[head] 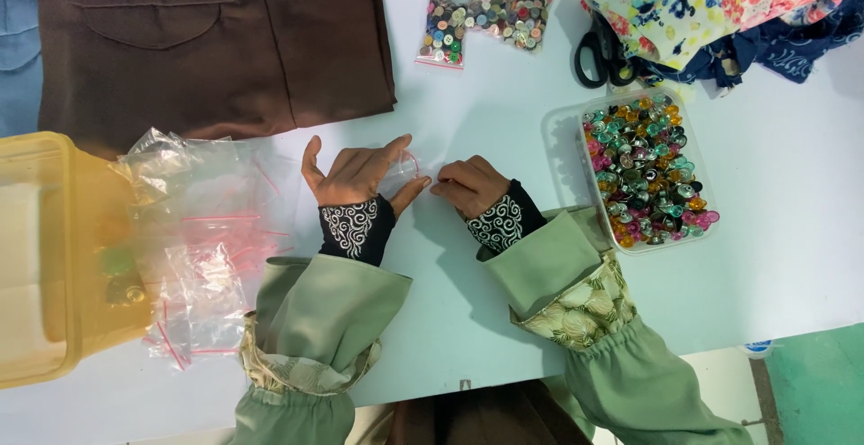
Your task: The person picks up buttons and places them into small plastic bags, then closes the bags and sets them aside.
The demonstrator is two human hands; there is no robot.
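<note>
My left hand (358, 175) and my right hand (468, 184) meet at the middle of the white table (504, 121). Between them lies a small clear zip bag (403, 172) with a red seal strip. The left hand's fingers are spread over the bag and pin it. My right hand pinches the bag's right edge with closed fingers. Both wrists wear black cuffs with white swirls under green sleeves. A clear plastic box (646, 170) full of colourful shiny buttons sits just right of my right hand.
A heap of empty clear zip bags (193, 229) lies to the left beside a yellow plastic container (54, 256). Brown folded cloth (207, 40) lies at the back left. Bags of mixed buttons (481, 13), black scissors (598, 53) and floral fabric (711, 4) lie at the back.
</note>
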